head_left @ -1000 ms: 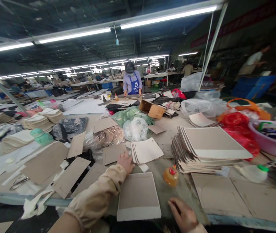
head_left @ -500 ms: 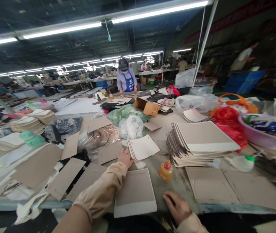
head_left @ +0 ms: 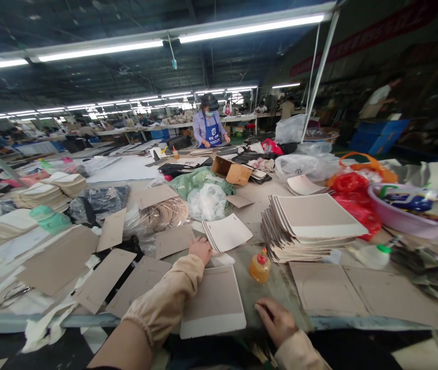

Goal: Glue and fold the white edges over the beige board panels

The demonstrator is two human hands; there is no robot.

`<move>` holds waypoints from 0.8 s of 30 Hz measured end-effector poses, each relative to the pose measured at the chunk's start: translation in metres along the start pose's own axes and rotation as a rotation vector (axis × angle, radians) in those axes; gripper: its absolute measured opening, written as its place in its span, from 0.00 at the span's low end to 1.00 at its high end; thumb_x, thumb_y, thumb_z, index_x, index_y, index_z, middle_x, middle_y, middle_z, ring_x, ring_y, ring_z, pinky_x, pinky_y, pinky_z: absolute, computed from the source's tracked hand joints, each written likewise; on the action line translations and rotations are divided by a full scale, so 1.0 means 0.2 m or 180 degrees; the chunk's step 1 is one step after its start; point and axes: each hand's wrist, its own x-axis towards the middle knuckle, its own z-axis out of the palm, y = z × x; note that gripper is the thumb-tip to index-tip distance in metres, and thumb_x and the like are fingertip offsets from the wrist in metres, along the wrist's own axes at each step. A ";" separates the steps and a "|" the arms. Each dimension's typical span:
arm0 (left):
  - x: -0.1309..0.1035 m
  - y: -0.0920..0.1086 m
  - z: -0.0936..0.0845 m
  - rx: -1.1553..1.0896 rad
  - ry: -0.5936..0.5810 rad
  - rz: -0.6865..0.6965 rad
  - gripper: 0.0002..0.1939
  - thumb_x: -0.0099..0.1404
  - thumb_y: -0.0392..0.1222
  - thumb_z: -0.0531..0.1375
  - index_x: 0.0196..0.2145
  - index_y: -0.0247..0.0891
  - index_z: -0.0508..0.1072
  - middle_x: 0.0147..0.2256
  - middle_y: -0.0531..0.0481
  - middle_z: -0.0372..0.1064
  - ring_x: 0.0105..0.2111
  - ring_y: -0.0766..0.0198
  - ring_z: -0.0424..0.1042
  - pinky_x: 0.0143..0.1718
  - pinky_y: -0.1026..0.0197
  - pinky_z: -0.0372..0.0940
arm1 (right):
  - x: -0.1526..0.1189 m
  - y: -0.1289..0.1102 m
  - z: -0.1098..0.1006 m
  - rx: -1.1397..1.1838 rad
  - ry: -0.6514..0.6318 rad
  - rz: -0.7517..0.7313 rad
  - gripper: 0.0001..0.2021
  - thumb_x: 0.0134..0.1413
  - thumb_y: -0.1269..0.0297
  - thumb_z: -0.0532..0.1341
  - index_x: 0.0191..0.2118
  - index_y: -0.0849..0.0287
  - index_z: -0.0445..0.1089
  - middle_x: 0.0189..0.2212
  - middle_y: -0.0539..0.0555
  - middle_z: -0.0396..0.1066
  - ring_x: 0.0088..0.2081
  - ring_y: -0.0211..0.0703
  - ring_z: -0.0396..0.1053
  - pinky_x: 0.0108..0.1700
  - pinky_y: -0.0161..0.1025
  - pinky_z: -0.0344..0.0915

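My left hand [head_left: 201,250] reaches to the lower left corner of a small fan of white panels [head_left: 229,232]; its fingertips are at their edge, and whether they grip is unclear. Below that forearm lies a grey-brown panel with a white strip [head_left: 214,303]. Over the table's front edge, my right hand [head_left: 275,318] is curled with thumb and fingers together; anything inside is hidden. An amber glue bottle with a red top [head_left: 259,266] stands between the panel and a thick panel stack [head_left: 315,218].
Loose grey panels [head_left: 105,280] lie at the left, two more [head_left: 327,289] at the right. Behind are plastic bags [head_left: 208,201], a cardboard box [head_left: 231,171] and a purple basin [head_left: 407,221]. Across the table stands a person in a blue apron [head_left: 212,128].
The camera view has shifted slightly. Both hands keep nearly the same places and poses. The person across the table has straightened a little and moved to the right.
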 end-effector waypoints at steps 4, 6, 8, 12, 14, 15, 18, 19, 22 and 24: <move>-0.03 -0.05 -0.12 -0.0225 0.0218 -0.0043 0.03 0.55 0.39 0.61 0.25 0.39 0.73 0.38 0.46 0.72 0.48 0.49 0.64 0.56 0.35 0.43 | 0.00 -0.01 0.00 -0.0024 0.0141 0.0019 0.14 0.58 0.55 0.51 0.30 0.54 0.70 0.26 0.51 0.71 0.30 0.41 0.70 0.33 0.37 0.67; -0.09 -0.09 -0.20 -0.0389 0.0315 -0.0113 0.06 0.56 0.41 0.61 0.25 0.37 0.72 0.35 0.46 0.72 0.43 0.52 0.68 0.54 0.39 0.49 | 0.00 0.00 0.01 0.0005 0.0225 0.0070 0.14 0.57 0.54 0.52 0.31 0.55 0.71 0.27 0.52 0.71 0.30 0.43 0.70 0.33 0.38 0.68; -0.18 -0.14 -0.28 -0.0568 0.0390 -0.0186 0.08 0.58 0.44 0.59 0.28 0.36 0.71 0.34 0.47 0.72 0.38 0.57 0.70 0.49 0.48 0.58 | -0.01 0.00 0.01 0.0059 0.0234 0.0180 0.13 0.55 0.53 0.54 0.33 0.55 0.71 0.26 0.52 0.71 0.29 0.43 0.70 0.32 0.39 0.68; -0.48 -0.15 -0.33 -0.1669 0.0696 -0.0230 0.11 0.60 0.48 0.57 0.27 0.37 0.67 0.31 0.50 0.72 0.32 0.64 0.71 0.36 0.63 0.65 | 0.01 -0.07 -0.02 0.0216 0.0196 0.0316 0.16 0.54 0.55 0.56 0.46 0.55 0.68 0.31 0.55 0.71 0.29 0.44 0.69 0.29 0.39 0.70; -0.64 -0.09 -0.29 -0.2657 0.0786 -0.0168 0.11 0.58 0.47 0.59 0.26 0.37 0.65 0.29 0.51 0.72 0.31 0.65 0.71 0.34 0.64 0.65 | 0.06 -0.17 -0.05 0.0295 0.0129 0.0158 0.22 0.54 0.57 0.57 0.54 0.55 0.61 0.43 0.59 0.69 0.39 0.47 0.70 0.36 0.41 0.71; -0.71 -0.04 -0.26 -0.3046 0.0719 -0.0149 0.11 0.57 0.46 0.60 0.26 0.37 0.64 0.29 0.51 0.71 0.30 0.65 0.70 0.33 0.64 0.65 | 0.08 -0.23 -0.05 0.0313 0.0023 0.0006 0.26 0.54 0.57 0.58 0.58 0.56 0.56 0.49 0.60 0.65 0.47 0.49 0.67 0.43 0.44 0.70; -0.85 0.08 -0.17 -0.3637 0.0419 -0.0097 0.11 0.56 0.44 0.61 0.25 0.37 0.63 0.27 0.51 0.70 0.27 0.66 0.69 0.31 0.65 0.64 | 0.17 -0.39 -0.04 0.0323 -0.0589 -0.0474 0.37 0.49 0.56 0.61 0.62 0.60 0.48 0.59 0.63 0.54 0.60 0.55 0.51 0.57 0.52 0.56; -0.88 0.11 -0.14 -0.3719 0.0354 -0.0085 0.11 0.56 0.43 0.62 0.25 0.37 0.63 0.27 0.51 0.69 0.27 0.67 0.68 0.30 0.65 0.64 | 0.19 -0.43 -0.03 0.0404 -0.0829 -0.0570 0.38 0.48 0.55 0.62 0.62 0.61 0.49 0.57 0.63 0.56 0.60 0.55 0.51 0.58 0.53 0.55; -0.92 0.15 -0.10 -0.3827 0.0256 -0.0082 0.11 0.55 0.42 0.62 0.25 0.36 0.62 0.27 0.51 0.69 0.26 0.67 0.67 0.29 0.66 0.63 | 0.22 -0.48 0.03 0.0725 -0.1506 -0.0533 0.27 0.48 0.56 0.62 0.54 0.60 0.63 0.44 0.59 0.70 0.48 0.49 0.65 0.50 0.45 0.63; -0.93 0.13 -0.09 -0.3735 0.0270 -0.0090 0.11 0.55 0.42 0.62 0.25 0.36 0.63 0.26 0.51 0.69 0.27 0.67 0.67 0.30 0.65 0.63 | 0.22 -0.48 0.05 0.0791 -0.1660 -0.0281 0.15 0.51 0.57 0.60 0.41 0.59 0.72 0.32 0.54 0.72 0.36 0.44 0.68 0.39 0.39 0.65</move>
